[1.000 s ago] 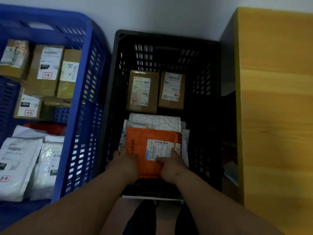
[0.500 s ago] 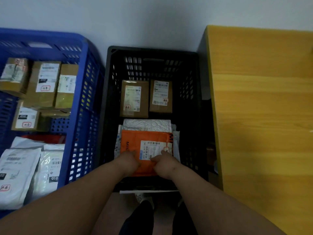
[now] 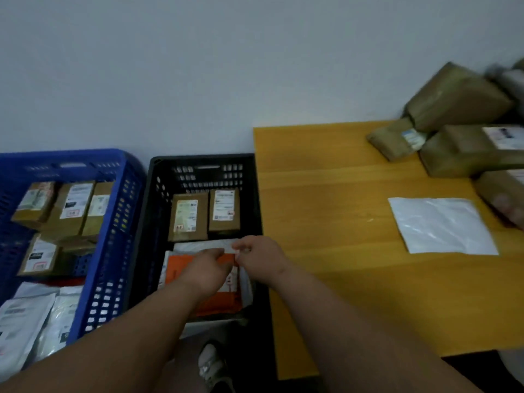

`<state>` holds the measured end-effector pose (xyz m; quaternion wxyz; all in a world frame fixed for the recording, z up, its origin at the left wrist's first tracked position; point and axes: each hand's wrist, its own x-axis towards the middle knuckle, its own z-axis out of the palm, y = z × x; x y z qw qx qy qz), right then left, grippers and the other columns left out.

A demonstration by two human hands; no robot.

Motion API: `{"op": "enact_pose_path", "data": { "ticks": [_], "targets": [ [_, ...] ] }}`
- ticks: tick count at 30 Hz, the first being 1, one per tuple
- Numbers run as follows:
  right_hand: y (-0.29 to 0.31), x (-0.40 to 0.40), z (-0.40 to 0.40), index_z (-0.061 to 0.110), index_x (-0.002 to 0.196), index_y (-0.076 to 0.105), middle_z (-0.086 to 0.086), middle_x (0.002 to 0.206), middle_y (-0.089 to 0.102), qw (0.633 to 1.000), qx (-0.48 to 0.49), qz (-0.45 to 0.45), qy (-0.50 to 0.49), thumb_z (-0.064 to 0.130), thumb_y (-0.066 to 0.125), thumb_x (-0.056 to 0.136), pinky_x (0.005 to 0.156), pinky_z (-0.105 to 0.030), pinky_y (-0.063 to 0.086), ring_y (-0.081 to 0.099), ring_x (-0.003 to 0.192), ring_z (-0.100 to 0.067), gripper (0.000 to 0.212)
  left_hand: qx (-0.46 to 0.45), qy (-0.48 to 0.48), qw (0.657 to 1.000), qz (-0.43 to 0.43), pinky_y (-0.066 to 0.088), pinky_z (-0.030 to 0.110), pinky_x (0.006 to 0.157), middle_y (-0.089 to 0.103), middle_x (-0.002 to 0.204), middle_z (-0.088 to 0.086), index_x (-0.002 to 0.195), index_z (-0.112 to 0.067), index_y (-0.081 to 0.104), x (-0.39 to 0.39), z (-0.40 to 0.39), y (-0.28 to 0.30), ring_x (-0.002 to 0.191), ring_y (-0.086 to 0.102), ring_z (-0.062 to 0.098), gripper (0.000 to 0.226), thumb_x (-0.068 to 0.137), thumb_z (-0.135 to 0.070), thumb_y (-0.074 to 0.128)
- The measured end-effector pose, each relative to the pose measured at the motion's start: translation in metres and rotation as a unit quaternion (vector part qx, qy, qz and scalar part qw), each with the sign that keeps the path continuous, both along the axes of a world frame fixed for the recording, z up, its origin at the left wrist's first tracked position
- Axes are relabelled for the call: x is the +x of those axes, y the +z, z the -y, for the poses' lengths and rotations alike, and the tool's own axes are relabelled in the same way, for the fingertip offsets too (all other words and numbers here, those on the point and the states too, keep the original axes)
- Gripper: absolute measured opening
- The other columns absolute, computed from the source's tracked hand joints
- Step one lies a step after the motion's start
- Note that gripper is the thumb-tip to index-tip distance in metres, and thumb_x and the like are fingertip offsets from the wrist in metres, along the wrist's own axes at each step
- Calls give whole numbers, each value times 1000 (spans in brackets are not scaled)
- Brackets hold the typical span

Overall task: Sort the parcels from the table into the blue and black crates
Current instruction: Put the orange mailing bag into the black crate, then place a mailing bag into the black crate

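Note:
The orange parcel (image 3: pixel 181 268) lies flat in the near half of the black crate (image 3: pixel 198 159), on top of white mailers (image 3: pixel 198 245). Both my hands hover over it, close together. My left hand (image 3: pixel 206 271) and my right hand (image 3: pixel 262 259) have loosely curled fingers and hold nothing. Two brown boxes (image 3: pixel 187 215) (image 3: pixel 224 209) stand at the crate's far end. The blue crate (image 3: pixel 62 156) to the left holds several brown boxes (image 3: pixel 68 207) and white mailers (image 3: pixel 19 327).
To the right stands the yellow wooden table (image 3: pixel 326 211), with a flat white mailer (image 3: pixel 442 225) on it and a heap of brown parcels (image 3: pixel 465 143) at its far right, blurred. A grey wall runs behind. My shoe (image 3: pixel 212 364) shows below the black crate.
Both hands have let go of the orange parcel and risen out of the black crate. My view has swung right, bringing the table's parcels into sight.

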<state>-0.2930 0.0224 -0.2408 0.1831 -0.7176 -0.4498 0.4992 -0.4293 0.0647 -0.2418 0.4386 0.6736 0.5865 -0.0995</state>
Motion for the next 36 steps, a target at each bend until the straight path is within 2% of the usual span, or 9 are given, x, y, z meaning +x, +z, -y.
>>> {"op": "enact_pose_path", "data": {
  "ticks": [1, 4, 8, 13, 19, 23, 28, 32, 36],
  "targets": [
    [10, 16, 15, 18, 129, 61, -3, 137, 55, 1000, 7, 4, -9, 25, 54, 95, 79, -19, 45, 56, 108, -18, 35, 11, 2, 1000, 7, 47, 30, 94, 42, 149, 10, 148, -16, 36, 15, 12, 10, 119, 54, 23, 53, 99, -33, 48],
    [34, 67, 64, 20, 128, 61, -5, 137, 55, 998, 18, 30, -47, 19, 50, 96, 87, -30, 46, 56, 116, -22, 34, 25, 11, 998, 52, 48, 19, 71, 45, 147, 9, 148, -16, 37, 61, 48, 35, 94, 60, 12, 55, 98, -32, 53],
    [57, 136, 130, 20, 129, 60, -5, 137, 54, 993, 11, 67, -95, 19, 50, 95, 96, -33, 45, 53, 121, -22, 35, 35, -17, 997, 71, 37, 21, 84, 41, 150, 8, 147, -15, 39, 116, 89, 58, 127, 49, 24, 53, 98, -33, 52],
    [64, 208, 194, 19, 132, 57, -7, 138, 50, 984, -22, 78, -159, 19, 49, 96, 93, -33, 46, 52, 119, -24, 37, 20, -41, 994, 101, 41, 36, 101, 35, 153, 8, 148, -15, 36, 176, 123, 75, 134, 42, 28, 53, 100, -32, 51],
    [49, 261, 223, 20, 133, 57, -5, 138, 52, 972, -60, 103, -203, 18, 50, 95, 93, -31, 45, 53, 119, -23, 39, 14, -80, 992, 92, 39, 35, 102, 33, 154, 9, 148, -14, 36, 229, 129, 72, 136, 40, 29, 52, 100, -32, 49],
    [38, 293, 226, 22, 137, 52, -4, 141, 49, 968, -86, 131, -195, 21, 47, 96, 84, -26, 44, 54, 115, -20, 42, 15, -93, 992, 86, 41, 35, 101, 39, 150, 11, 145, -15, 40, 264, 113, 62, 131, 45, 29, 49, 100, -31, 50],
    [25, 336, 216, 20, 136, 55, -5, 141, 49, 962, -81, 229, -125, 21, 46, 97, 105, -25, 37, 46, 130, -22, 40, 16, -81, 993, 89, 44, 34, 98, 42, 148, 9, 144, -15, 42, 301, 93, 54, 124, 50, 27, 46, 100, -29, 48],
    [14, 359, 199, 24, 151, 32, -3, 158, 25, 957, -71, 261, -109, 27, 52, 94, 117, -33, 25, 25, 144, -22, 60, 25, -84, 993, 76, 42, 31, 95, 41, 149, 7, 144, -15, 42, 318, 80, 46, 125, 49, 27, 45, 101, -28, 47],
    [5, 376, 183, 27, 155, 16, 2, 164, 2, 952, -100, 289, -26, 30, 52, 94, 120, -43, 17, 7, 150, -23, 71, 25, -75, 995, 63, 39, 26, 88, 42, 149, 8, 143, -15, 43, 327, 77, 38, 124, 50, 26, 44, 101, -26, 47]
  ]
}}
